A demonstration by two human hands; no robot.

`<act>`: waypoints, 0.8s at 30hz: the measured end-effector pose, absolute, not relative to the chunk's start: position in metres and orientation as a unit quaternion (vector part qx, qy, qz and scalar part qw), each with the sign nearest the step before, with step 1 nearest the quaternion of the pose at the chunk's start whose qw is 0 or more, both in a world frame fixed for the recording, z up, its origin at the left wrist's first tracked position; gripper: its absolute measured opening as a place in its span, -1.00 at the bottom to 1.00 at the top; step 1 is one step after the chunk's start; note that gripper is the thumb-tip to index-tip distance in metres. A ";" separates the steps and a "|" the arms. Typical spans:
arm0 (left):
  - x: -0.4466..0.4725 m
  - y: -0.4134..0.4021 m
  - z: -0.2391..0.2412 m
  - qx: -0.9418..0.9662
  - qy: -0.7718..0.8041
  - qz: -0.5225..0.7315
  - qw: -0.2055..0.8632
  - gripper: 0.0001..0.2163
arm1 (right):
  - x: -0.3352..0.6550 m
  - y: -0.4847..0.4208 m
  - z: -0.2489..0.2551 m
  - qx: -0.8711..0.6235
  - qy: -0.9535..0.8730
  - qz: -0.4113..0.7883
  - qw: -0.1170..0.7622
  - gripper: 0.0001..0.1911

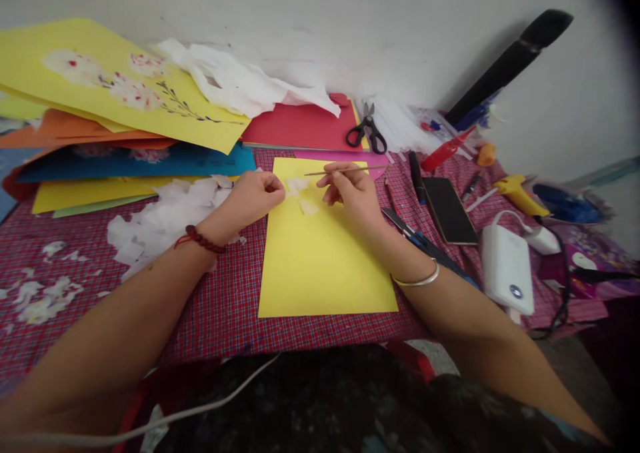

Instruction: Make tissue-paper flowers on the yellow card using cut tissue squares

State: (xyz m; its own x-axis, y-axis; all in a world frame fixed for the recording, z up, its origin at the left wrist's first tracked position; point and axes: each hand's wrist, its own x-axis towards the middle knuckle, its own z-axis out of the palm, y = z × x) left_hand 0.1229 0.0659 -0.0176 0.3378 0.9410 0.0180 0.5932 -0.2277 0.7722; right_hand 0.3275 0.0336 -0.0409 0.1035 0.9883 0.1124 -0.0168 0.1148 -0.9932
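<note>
A yellow sheet of paper (327,260) lies flat on the checked cloth, with small white paper pieces (309,207) on its upper part. My left hand (257,196) is closed in a pinch at the sheet's upper left edge; anything between its fingertips is too small to make out. Between the thumb and fingers of my right hand (353,190) is a thin brown stick (316,173), held nearly level above the sheet, its tip pointing left. Torn white paper (155,223) is heaped beside my left wrist.
Coloured sheets are stacked back left, topped by a yellow flower picture (200,100). Black-handled scissors (367,130) lie on a red sheet (295,128). On the right are a phone (450,210), a white power bank (507,266), a yellow glue gun (520,193) and a red bottle (447,150).
</note>
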 end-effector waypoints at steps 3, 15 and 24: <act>0.120 0.073 -0.024 0.764 0.509 0.244 0.313 -0.87 | 0.330 0.036 -0.042 -0.486 -0.497 0.442 0.566 -0.69; 0.119 0.075 -0.026 0.777 0.516 0.197 0.302 -0.90 | 0.331 0.038 -0.046 -0.502 -0.529 0.388 0.564 -0.67; 0.123 0.057 -0.020 0.845 0.495 0.190 0.071 -0.81 | 0.329 0.038 -0.046 -0.497 -0.538 0.388 0.559 -0.67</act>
State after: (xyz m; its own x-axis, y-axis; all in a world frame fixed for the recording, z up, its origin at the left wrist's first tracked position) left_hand 0.1231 0.0567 -0.0199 0.4379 0.8635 0.2501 0.8093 -0.4998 0.3086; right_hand 0.3287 0.0380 -0.0460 0.1199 0.9691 0.2156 0.1017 0.2041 -0.9737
